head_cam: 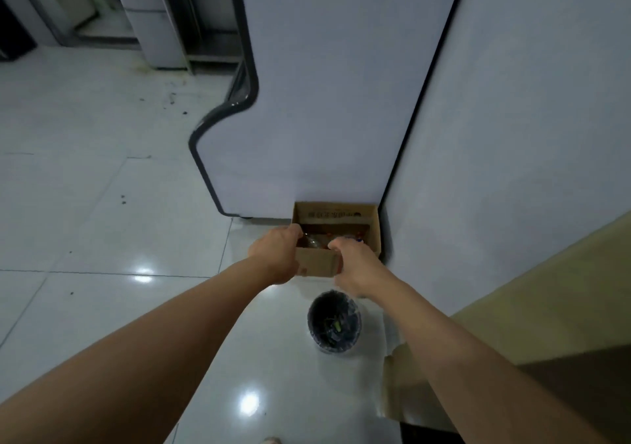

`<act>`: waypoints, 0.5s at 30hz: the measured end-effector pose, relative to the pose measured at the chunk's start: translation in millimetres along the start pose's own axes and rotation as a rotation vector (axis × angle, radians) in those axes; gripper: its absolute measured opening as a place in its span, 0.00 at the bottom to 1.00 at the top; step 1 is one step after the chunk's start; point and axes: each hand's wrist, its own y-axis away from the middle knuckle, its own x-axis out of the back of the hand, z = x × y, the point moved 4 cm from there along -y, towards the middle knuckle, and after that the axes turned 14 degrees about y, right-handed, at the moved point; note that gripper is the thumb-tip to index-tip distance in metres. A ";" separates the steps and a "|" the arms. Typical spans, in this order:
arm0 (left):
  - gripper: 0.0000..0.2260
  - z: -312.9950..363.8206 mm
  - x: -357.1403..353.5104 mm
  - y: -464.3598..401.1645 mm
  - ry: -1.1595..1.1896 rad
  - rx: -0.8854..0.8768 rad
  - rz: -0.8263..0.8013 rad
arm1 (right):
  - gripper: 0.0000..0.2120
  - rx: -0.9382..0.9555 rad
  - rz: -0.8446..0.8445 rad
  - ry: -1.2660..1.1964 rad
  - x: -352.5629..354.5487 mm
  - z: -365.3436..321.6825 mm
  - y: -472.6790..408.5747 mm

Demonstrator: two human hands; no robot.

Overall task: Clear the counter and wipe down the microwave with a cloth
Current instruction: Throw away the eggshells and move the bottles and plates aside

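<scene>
Down low, both arms stretched straight out and forward. Left hand [276, 256] curled over the near left corner of the cardboard box [317, 262], gripping its edge. Right hand [355, 266] clamped likewise on the near right rim, thumb hooked inside. Box tucked on the floor [102, 204] against the pale wall [341, 102], bottles blurred inside. Black bin [334, 327] just nearer. Tan counter [546, 300] at right.
</scene>
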 end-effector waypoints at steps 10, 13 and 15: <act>0.24 -14.1 129.9 61.5 -0.010 0.087 0.198 | 0.31 0.223 0.063 0.164 95.1 -104.0 12.1; 0.24 -29.9 162.6 74.3 -0.020 0.114 0.249 | 0.32 0.271 0.059 0.212 110.0 -139.7 9.5; 0.25 -43.7 184.9 81.3 -0.022 0.129 0.278 | 0.33 0.294 0.068 0.234 117.2 -165.4 6.2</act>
